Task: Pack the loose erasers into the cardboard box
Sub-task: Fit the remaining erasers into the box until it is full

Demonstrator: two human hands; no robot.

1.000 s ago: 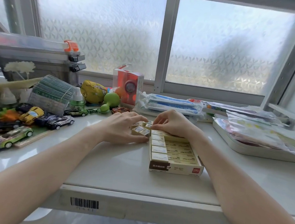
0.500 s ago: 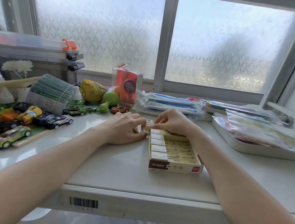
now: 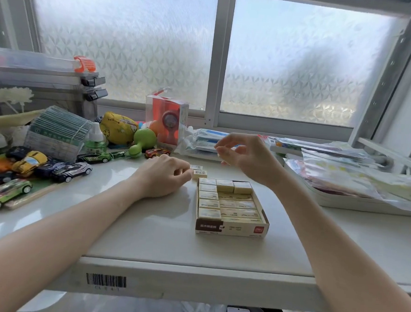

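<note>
A shallow rectangular cardboard box (image 3: 230, 228) is set on the smooth white tabletop (image 3: 158, 238), near the middle of its front edge, and is almost filled with rows of cream, block-shaped erasers (image 3: 209, 203) in paper sleeves. Two loose erasers (image 3: 200, 172) are left on the tabletop just beyond the box's far left corner. The left hand (image 3: 163, 177) is rested beside them, fingers curled toward the nearer one; whether it is gripped cannot be told. The right hand (image 3: 246, 154) is held raised above the box's far edge, fingers loosely bent, nothing held.
</note>
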